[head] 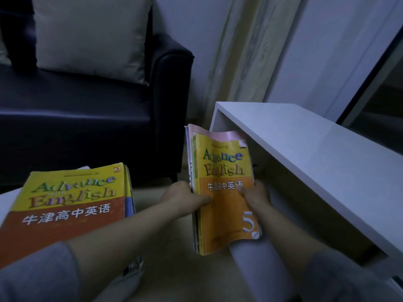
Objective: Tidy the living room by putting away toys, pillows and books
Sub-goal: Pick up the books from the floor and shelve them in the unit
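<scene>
Both hands hold a small bundle of thin books (222, 171), its top cover yellow and orange with "Advance English" and a 5. My left hand (181, 198) grips the bundle's left edge, thumb on the cover. My right hand (256, 196) grips its right edge. The bundle hangs in front of the open side of a low white table (305, 136). A second stack of books (69, 205) with the same yellow and orange cover lies at the lower left, under my left forearm.
A dark armchair (109, 105) with a beige pillow (91, 35) stands at the back left. A pale curtain (246, 51) hangs behind the white table. Bare floor lies between the armchair and the table.
</scene>
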